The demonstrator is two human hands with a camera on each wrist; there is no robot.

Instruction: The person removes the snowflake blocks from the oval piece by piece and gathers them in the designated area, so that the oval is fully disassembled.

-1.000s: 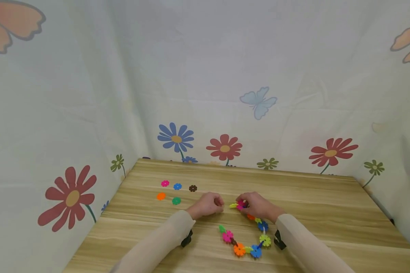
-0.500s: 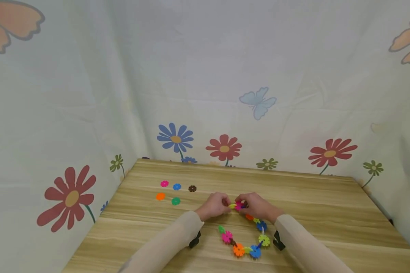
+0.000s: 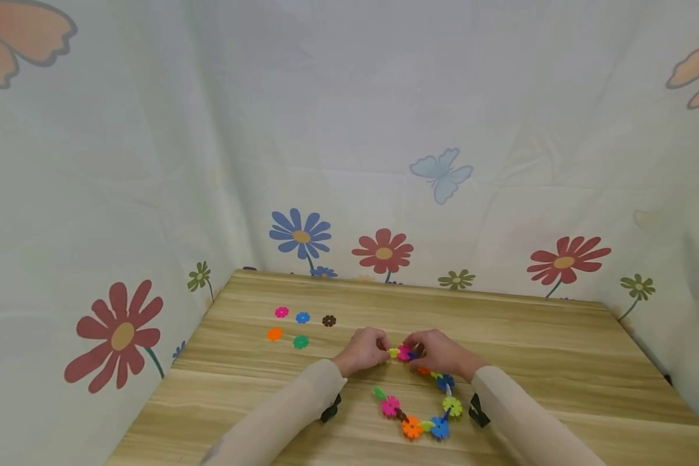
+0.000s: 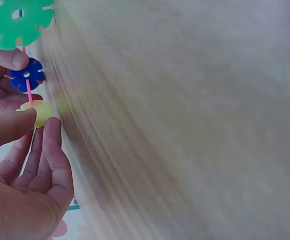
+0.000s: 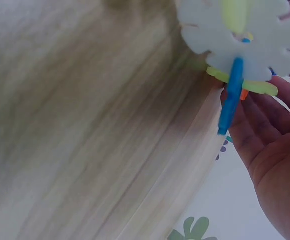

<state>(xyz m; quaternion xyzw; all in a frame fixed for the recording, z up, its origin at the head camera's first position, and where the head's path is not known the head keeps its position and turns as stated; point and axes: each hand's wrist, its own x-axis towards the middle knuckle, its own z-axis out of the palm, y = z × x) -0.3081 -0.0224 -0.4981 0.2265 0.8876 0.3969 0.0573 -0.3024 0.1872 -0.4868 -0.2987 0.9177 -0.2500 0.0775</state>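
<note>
A chain of notched plastic flower discs curves over the table, with an orange disc [image 3: 411, 427] and a blue disc [image 3: 440, 427] in its near part. My left hand [image 3: 364, 349] pinches the yellow disc [image 4: 42, 112] at the chain's far end between thumb and fingers. Beside it, a pink disc [image 3: 404, 353] joins a dark blue disc [image 4: 27, 75], which my right hand [image 3: 443, 353] holds. A bright green disc [image 3: 380, 393] forms the other end. In the right wrist view, a white disc [image 5: 254, 40] hides part of the right fingers.
Several loose discs lie flat at the left back of the wooden table [image 3: 530, 336]: pink [image 3: 282, 312], blue [image 3: 303, 318], brown [image 3: 329, 320], orange [image 3: 275, 334] and green [image 3: 300, 342]. A flower-printed cloth [image 3: 338, 129] hangs around the table.
My left hand has come right to the chain's yellow end and now pinches it. The right hand has stayed nearly in place, still holding the chain.
</note>
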